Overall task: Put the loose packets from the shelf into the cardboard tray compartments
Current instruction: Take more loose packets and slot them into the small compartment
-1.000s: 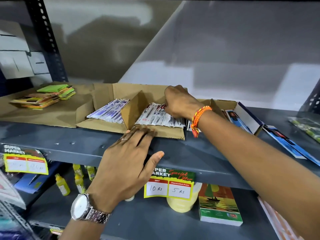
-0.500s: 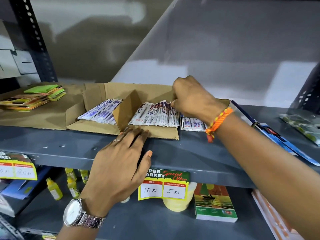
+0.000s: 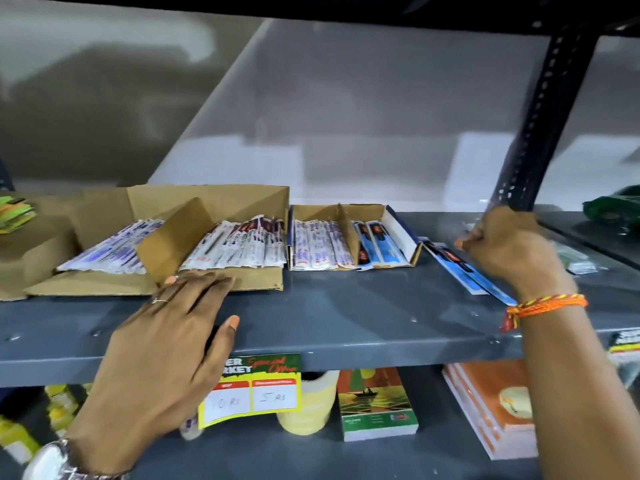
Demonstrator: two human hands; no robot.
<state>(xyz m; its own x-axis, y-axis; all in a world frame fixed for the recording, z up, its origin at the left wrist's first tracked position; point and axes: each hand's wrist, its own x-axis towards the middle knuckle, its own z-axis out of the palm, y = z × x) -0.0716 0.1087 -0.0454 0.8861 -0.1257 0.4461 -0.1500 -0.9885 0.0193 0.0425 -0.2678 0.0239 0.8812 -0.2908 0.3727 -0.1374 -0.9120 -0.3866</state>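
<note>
Right hand [image 3: 509, 247] blurred, grasp unclear; green stack [image 3: 15, 214] cropped at left edge

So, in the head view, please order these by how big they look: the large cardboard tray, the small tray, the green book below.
1. Large cardboard tray
2. Small tray, green book: about alike; the book is nearer, so I leave them unranked.
</note>
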